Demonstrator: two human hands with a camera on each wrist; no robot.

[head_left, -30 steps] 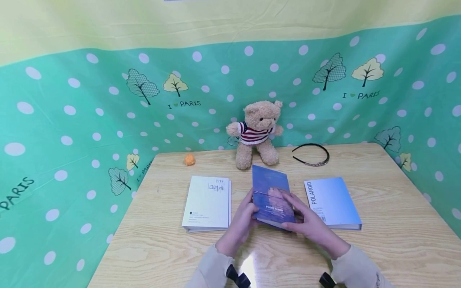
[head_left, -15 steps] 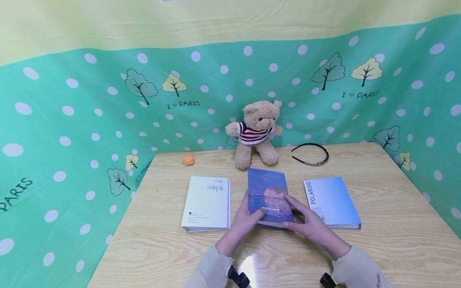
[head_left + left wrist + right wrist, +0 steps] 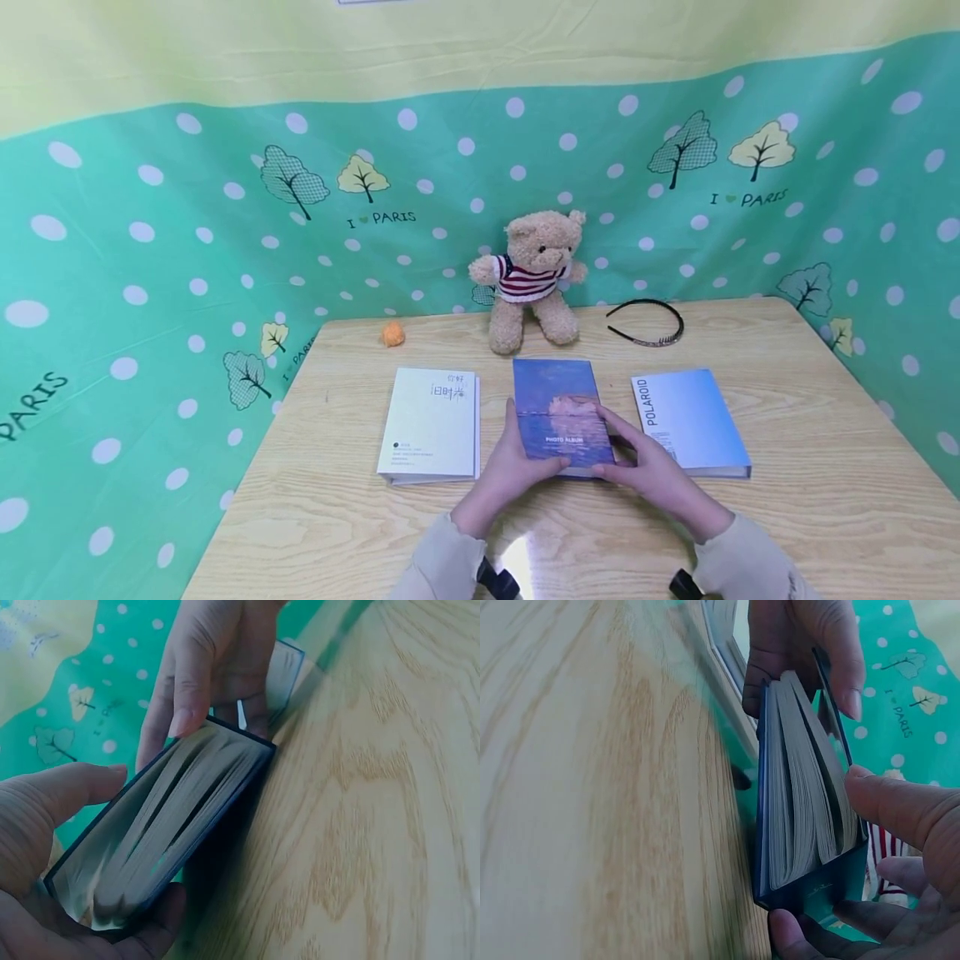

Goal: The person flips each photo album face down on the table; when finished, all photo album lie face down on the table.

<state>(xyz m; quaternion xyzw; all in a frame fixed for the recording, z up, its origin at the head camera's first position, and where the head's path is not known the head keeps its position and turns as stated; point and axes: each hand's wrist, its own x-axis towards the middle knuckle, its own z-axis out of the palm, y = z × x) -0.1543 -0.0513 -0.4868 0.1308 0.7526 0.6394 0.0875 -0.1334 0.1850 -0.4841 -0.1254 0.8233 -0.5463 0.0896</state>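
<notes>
A blue photo album (image 3: 558, 392) with a pink cloud on its cover is held between both hands at the middle of the table. My left hand (image 3: 517, 458) grips its left side. In the left wrist view, that thumb lies along the cover edge and the fingers (image 3: 169, 911) reach underneath. On the other side my right hand (image 3: 645, 462) holds the spine, with its thumb (image 3: 900, 802) at the cover edge and fingers below. Both wrist views look at the album's lower end, where the page block (image 3: 795, 787) shows slightly fanned between the covers.
A white album (image 3: 429, 425) lies to the left and a blue-and-white Polaroid album (image 3: 693, 421) to the right. Behind are a teddy bear (image 3: 536, 279), a black headband (image 3: 678, 317) and a small orange ball (image 3: 393, 334). A green dotted cloth (image 3: 420, 150) hangs behind the table (image 3: 322, 533).
The album has shifted slightly left and turned straighter, its top edge coming nearer. My left thumb has slid right along the album's lower edge. The right hand has barely moved.
</notes>
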